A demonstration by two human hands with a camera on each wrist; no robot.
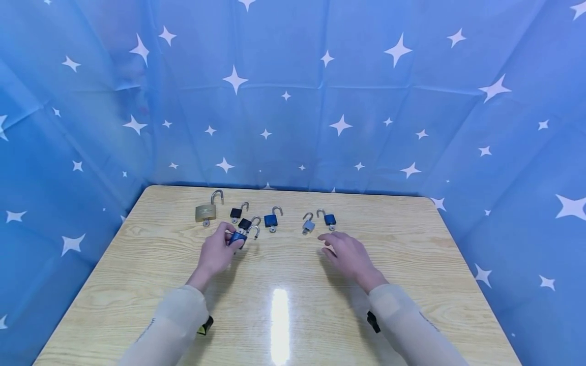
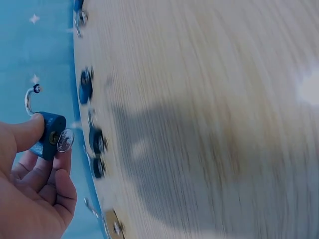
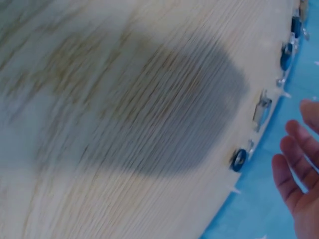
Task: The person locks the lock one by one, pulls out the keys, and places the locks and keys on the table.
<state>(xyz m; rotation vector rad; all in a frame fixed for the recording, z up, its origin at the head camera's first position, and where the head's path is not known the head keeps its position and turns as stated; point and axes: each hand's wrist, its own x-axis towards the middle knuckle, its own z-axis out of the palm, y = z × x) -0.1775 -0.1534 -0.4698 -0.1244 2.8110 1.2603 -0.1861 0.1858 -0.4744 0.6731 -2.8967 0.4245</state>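
Nearest, two pale sleeves (image 1: 171, 323) reach forward over the wood surface (image 1: 439, 284), and a strip of glare (image 1: 280, 325) shines between them. A broad stretch of wood grain lies between the hands, leaving room to move either way. There is room outward too: the surface runs on past the left hand (image 1: 216, 252) to its left edge, and past the right hand (image 1: 344, 254) to its right edge, both edges well apart from the hands.

The left hand grips the held lock (image 2: 47, 132), a blue one, between thumb and fingers; its shackle is open and a key (image 2: 66, 140) sits in its keyhole. The right hand is relaxed, fingers loosely bent and spread from the thumb, above the surface.

Just beyond the left fingertips is the near black lock (image 1: 244, 223); whether it touches the held lock, I cannot tell. A little farther out lies the far black lock (image 1: 235, 213), with the brass lock (image 1: 205, 213), the largest, left of it and close to the far edge. Between the hands, beyond both, are the middle blue lock (image 1: 271, 220) and, nearer the right hand, the silver lock (image 1: 309, 225). The right blue lock (image 1: 329, 219) lies just past the right fingertips. All their shackles stand open.

Behind the far edge hangs a starry blue curtain (image 1: 293, 127).
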